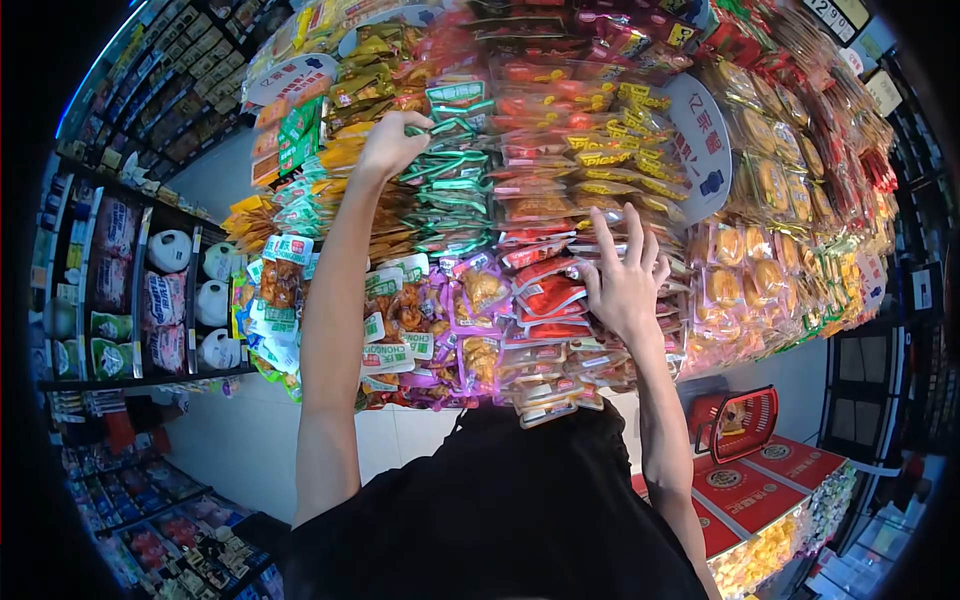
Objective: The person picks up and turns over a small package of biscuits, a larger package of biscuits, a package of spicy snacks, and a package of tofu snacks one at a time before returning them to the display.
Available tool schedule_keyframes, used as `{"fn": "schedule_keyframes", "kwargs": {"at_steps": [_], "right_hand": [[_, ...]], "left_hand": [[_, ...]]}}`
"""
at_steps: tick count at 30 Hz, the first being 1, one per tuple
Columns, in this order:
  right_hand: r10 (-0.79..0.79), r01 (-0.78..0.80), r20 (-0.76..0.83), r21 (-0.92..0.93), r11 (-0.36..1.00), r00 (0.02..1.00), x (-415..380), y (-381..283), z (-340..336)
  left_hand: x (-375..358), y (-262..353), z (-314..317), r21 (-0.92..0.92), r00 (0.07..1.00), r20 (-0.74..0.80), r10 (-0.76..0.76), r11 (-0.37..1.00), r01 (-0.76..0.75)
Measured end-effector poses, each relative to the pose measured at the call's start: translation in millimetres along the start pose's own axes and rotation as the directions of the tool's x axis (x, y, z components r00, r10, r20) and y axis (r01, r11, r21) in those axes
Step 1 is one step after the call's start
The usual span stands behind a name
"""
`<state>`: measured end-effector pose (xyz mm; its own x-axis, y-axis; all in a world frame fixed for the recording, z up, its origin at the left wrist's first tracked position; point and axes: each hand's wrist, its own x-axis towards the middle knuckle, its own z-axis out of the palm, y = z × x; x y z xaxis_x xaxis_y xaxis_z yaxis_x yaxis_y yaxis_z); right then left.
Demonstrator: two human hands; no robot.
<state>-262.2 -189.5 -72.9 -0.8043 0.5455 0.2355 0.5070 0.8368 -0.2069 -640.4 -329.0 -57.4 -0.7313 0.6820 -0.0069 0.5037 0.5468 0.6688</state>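
My left hand [393, 147] reaches to the far part of a snack display, fingers curled and pinched at the edge of a green snack packet [462, 118] in an upright row. How much of the packet is between the fingertips is hidden. Nearer to me, my right hand [626, 285] rests with spread fingers over the packets. Its thumb side is beside red snack packets [550, 294], and its fingertips lie by clear-wrapped packets below the yellow-labelled packets [625, 160]. Purple-edged packets [480, 290] lie between my two arms.
White oval signs [698, 145] stand up among the packets. Wrapped round cakes [745, 265] fill the right side. A red shopping basket [735, 422] is at lower right, by a red-topped stand [740, 490]. Shelves with white bottles [170, 250] line the left.
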Motion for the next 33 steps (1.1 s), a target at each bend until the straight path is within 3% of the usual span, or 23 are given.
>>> {"fn": "schedule_keyframes", "kwargs": {"at_steps": [4, 6, 8, 11, 12, 15, 16, 18, 19, 20, 22, 23, 24, 25, 26, 28, 29, 30, 32, 33], "right_hand": [[0.007, -0.007, -0.012, -0.019, 1.000, 1.000, 2.4, -1.6, 2.4], [0.008, -0.008, -0.014, -0.007, 1.000, 1.000, 1.7, -0.3, 2.8], [0.002, -0.002, -0.021, -0.003, 1.000, 1.000, 2.0, 0.7, 3.2], [-0.027, 0.027, -0.035, 0.018, 0.999, 0.999, 4.2, 4.6, 7.1], [-0.041, 0.041, -0.054, 0.013, 0.999, 0.998, 4.4, 5.9, 9.2], [-0.064, 0.067, -0.060, 0.048, 0.997, 0.996, 4.0, 8.5, 7.6], [-0.087, 0.089, -0.049, 0.042, 0.995, 0.995, 3.6, 13.6, 4.3], [-0.141, 0.131, 0.010, 0.310, 0.942, 0.990, 3.0, 20.8, -6.5], [-0.168, 0.129, 0.055, 0.424, 0.897, 0.984, 3.0, 26.1, -14.6], [-0.181, 0.156, 0.006, 0.478, 0.865, 0.983, 4.7, 24.1, -30.1], [-0.220, 0.165, -0.012, 0.704, 0.691, 0.975, 6.8, 19.5, -58.7], [-0.276, 0.272, -0.107, 0.686, 0.674, 0.955, 6.4, 14.7, -71.7], [-0.279, 0.267, -0.099, 0.692, 0.670, 0.955, 3.7, 9.9, -80.7], [-0.253, 0.069, 0.050, 0.895, 0.441, 0.966, -1.6, 5.5, -87.8], [-0.266, -0.158, 0.199, 0.973, 0.168, 0.943, -6.1, 3.1, -91.6], [-0.276, -0.188, 0.222, 0.971, 0.146, 0.935, -11.8, 1.9, -88.3], [-0.211, -0.193, 0.216, 0.973, 0.125, 0.953, -15.2, 0.5, -82.8], [-0.143, -0.196, 0.210, 0.975, 0.106, 0.967, -18.1, -1.2, -79.1], [-0.083, -0.202, 0.211, 0.974, 0.107, 0.974, -24.3, -6.7, -77.1], [-0.061, -0.186, 0.193, 0.977, 0.100, 0.979, -28.0, -10.5, -75.9]], "left_hand": [[-5.1, 13.6, 2.3, 0.194, 0.976, -0.147, 0.162, 0.972, -0.132], [0.7, 18.0, 6.8, 0.324, 0.855, -0.384, 0.349, 0.918, -0.230], [-6.9, 47.5, -3.2, 0.335, 0.834, -0.411, 0.369, 0.912, -0.239], [-21.0, 85.5, -20.7, 0.397, 0.691, -0.555, 0.463, 0.877, -0.270], [-28.1, 96.2, -25.1, 0.392, 0.688, -0.567, 0.452, 0.883, -0.257], [-64.9, 134.6, -25.4, 0.253, 0.582, -0.695, 0.422, 0.901, -0.352], [-82.5, 145.4, -22.3, 0.245, 0.582, -0.707, 0.402, 0.911, -0.332], [-120.6, 164.2, -13.4, -0.014, 0.735, -0.641, 0.222, 0.953, -0.301], [-131.1, 163.1, -3.1, 0.018, 0.719, -0.647, 0.253, 0.948, -0.317], [-145.1, 163.6, 7.2, 0.010, 0.721, -0.654, 0.228, 0.956, -0.294], [-176.4, 168.5, 27.0, -0.290, 0.851, -0.500, 0.163, 0.894, -0.342], [-190.2, 171.3, 35.3, -0.290, 0.853, -0.500, 0.150, 0.899, -0.329], [-203.2, 174.2, 43.2, -0.411, 0.896, -0.439, 0.068, 0.871, -0.268], [-215.4, 177.2, 51.0, -0.525, 0.932, -0.363, -0.009, 0.828, -0.197], [-224.2, 182.0, 58.8, -0.525, 0.935, -0.354, -0.016, 0.831, -0.185], [-237.4, 190.3, 72.4, -0.791, 0.906, -0.385, -0.174, 0.569, -0.227], [-245.0, 189.8, 77.3, -0.895, 0.924, -0.320, -0.210, 0.388, -0.222], [-251.3, 188.6, 83.5, -0.897, 0.926, -0.312, -0.212, 0.386, -0.214], [-259.7, 182.9, 98.3, -0.961, 0.944, -0.255, -0.208, 0.164, -0.223], [-263.7, 171.5, 101.6, -0.947, 0.958, -0.238, -0.161, 0.258, -0.192]]}}
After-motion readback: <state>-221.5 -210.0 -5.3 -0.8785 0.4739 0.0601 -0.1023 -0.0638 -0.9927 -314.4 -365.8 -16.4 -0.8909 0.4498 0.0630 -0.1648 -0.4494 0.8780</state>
